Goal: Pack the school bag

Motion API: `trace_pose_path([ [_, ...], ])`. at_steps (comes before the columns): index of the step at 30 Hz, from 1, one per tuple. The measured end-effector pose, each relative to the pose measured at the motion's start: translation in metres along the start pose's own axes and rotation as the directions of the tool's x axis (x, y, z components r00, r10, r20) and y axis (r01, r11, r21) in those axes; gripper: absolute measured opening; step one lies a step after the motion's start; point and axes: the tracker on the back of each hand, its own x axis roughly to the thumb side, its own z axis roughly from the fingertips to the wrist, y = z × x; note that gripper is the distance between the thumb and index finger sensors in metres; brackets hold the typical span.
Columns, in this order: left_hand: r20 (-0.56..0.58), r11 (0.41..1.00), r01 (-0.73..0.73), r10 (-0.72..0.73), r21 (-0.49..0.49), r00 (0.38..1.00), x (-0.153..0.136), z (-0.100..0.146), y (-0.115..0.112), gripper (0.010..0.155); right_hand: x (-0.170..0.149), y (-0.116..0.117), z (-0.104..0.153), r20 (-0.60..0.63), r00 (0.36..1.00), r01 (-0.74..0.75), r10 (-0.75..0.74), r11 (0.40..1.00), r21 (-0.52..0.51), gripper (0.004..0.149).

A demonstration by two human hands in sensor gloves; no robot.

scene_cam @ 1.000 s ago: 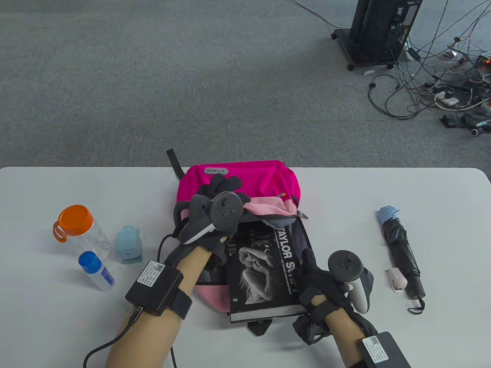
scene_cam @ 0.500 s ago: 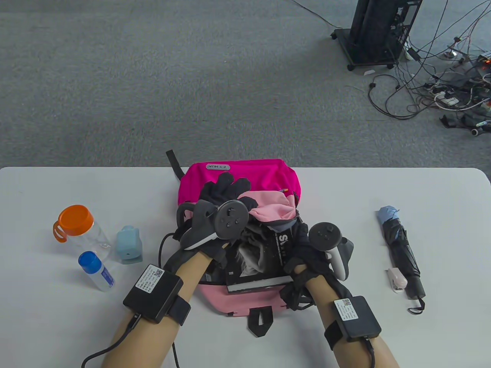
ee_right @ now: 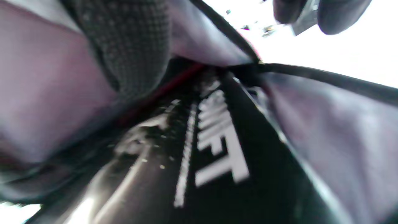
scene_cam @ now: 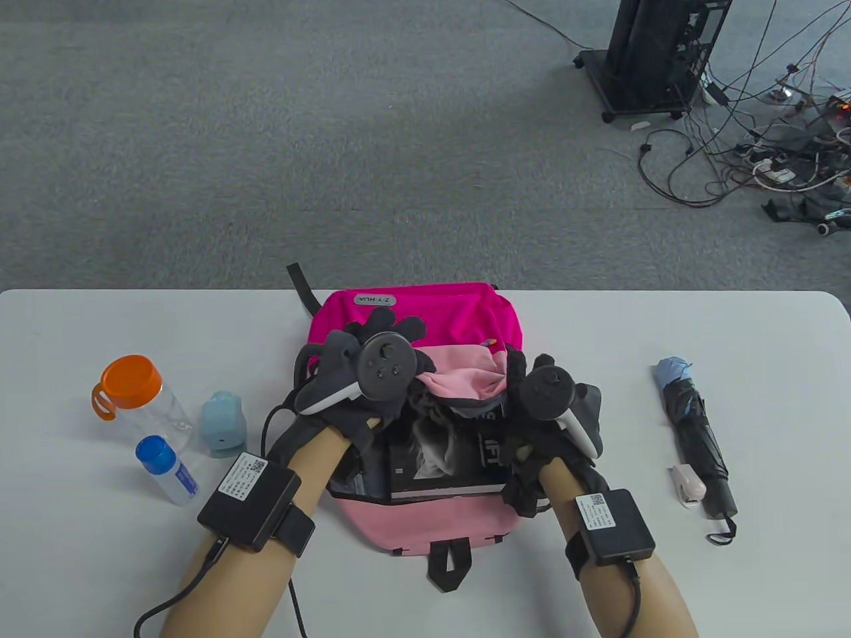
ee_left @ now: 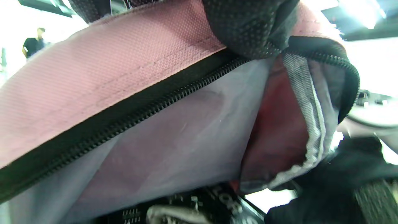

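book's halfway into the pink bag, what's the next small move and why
Probably push the black hardcover book deeper into the pink fabric backpack. Its near edge shows at the opening, the left hand holds the zippered flap up, and the right hand sits at the book's right side.

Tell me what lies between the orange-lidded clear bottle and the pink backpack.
In the table view, a small light-blue plastic object stands between the bottle and the backpack.

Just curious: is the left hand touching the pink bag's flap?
Touching: the left wrist view shows a left hand finger pressed on the backpack flap.
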Motion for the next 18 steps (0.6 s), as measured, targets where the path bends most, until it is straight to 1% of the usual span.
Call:
trace_pose_path([
  [2, 0.013, 0.997, -0.014, 0.015, -0.072, 1.000, 0.000, -0.002, -0.002, 0.043, 0.006, -0.003, -0.002, 0.057, 0.998, 0.000, 0.000, 1.000, -0.001, 0.107],
  [4, 0.013, 0.995, 0.002, -0.001, -0.097, 1.000, 0.000, -0.003, -0.004, 0.043, 0.013, -0.005, -0.004, 0.130, 0.991, -0.039, 0.042, 0.999, -0.022, 0.100],
  [5, 0.012, 0.995, -0.004, 0.005, -0.096, 1.000, -0.001, -0.003, -0.005, 0.043, 0.017, -0.004, -0.005, 0.150, 0.985, -0.081, 0.085, 0.996, -0.031, 0.091],
  [7, 0.002, 0.995, -0.015, 0.015, -0.099, 1.000, -0.004, -0.003, -0.006, 0.043, 0.019, -0.001, -0.005, 0.151, 0.983, -0.096, 0.104, 0.994, -0.060, 0.074],
  [9, -0.018, 0.995, -0.006, 0.004, -0.099, 1.000, -0.009, -0.003, -0.008, 0.043, 0.019, 0.002, -0.006, 0.185, 0.981, -0.046, 0.063, 0.995, -0.093, 0.045],
  [10, -0.025, 0.996, -0.002, -0.001, -0.087, 1.000, -0.011, -0.002, -0.009, 0.043, 0.019, 0.004, -0.006, 0.191, 0.980, -0.035, 0.050, 0.996, -0.081, 0.042],
  [11, -0.041, 0.999, 0.000, -0.002, -0.042, 0.999, -0.013, -0.001, -0.010, 0.043, 0.019, 0.005, -0.006, 0.190, 0.980, -0.039, 0.055, 0.995, -0.087, 0.040],
  [13, -0.066, 0.995, 0.020, -0.013, 0.101, 0.998, -0.016, 0.003, -0.010, 0.046, 0.018, 0.004, -0.006, 0.191, 0.981, 0.006, 0.019, 0.992, -0.129, 0.040],
  [14, -0.079, 0.991, 0.025, -0.014, 0.135, 0.997, -0.017, 0.005, -0.009, 0.050, 0.017, 0.004, -0.006, 0.183, 0.983, 0.051, -0.027, 0.990, -0.133, 0.041],
  [16, -0.115, 0.989, 0.011, 0.007, 0.148, 0.993, -0.023, 0.007, -0.007, 0.055, 0.016, 0.001, -0.008, 0.156, 0.978, 0.158, -0.135, 0.977, -0.143, 0.041],
  [18, -0.148, 0.990, -0.003, 0.024, 0.143, 0.989, -0.029, 0.008, -0.003, 0.060, 0.015, -0.002, -0.011, 0.137, 0.975, 0.194, -0.176, 0.972, -0.134, 0.041],
])
